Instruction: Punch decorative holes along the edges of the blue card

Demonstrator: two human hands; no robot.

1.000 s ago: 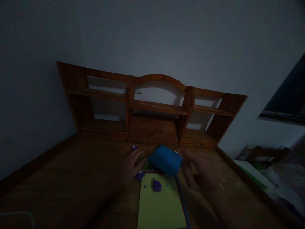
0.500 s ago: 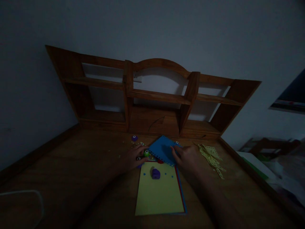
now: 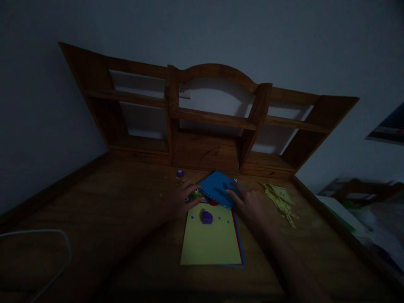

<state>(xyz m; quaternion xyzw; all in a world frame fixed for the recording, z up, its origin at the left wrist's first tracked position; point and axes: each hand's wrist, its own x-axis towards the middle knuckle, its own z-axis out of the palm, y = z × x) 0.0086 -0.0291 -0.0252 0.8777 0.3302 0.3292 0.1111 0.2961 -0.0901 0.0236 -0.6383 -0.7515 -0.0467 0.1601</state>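
The scene is very dim. A blue sheet of paper [image 3: 217, 192] with punched edges lies on the wooden desk [image 3: 104, 219]. My right hand [image 3: 251, 203] holds its right edge with fingers pinched. My left hand [image 3: 182, 198] rests at its left edge, fingers closed around a small green paper punch [image 3: 197, 193]. Just below lies a stack of coloured sheets with a yellow sheet [image 3: 211, 240] on top, and a purple punch [image 3: 206, 217] stands on it.
Another purple punch [image 3: 180, 173] sits behind my left hand. Yellow punched paper strips [image 3: 280, 201] lie at the right. A wooden shelf unit [image 3: 208, 122] lines the desk's back. A white cable [image 3: 41, 256] loops at the front left. Furniture stands beyond the right edge.
The blue sheet has come down from mid-air to lie flat on the desk. My right hand closed in on its right edge. The camera tilted downward.
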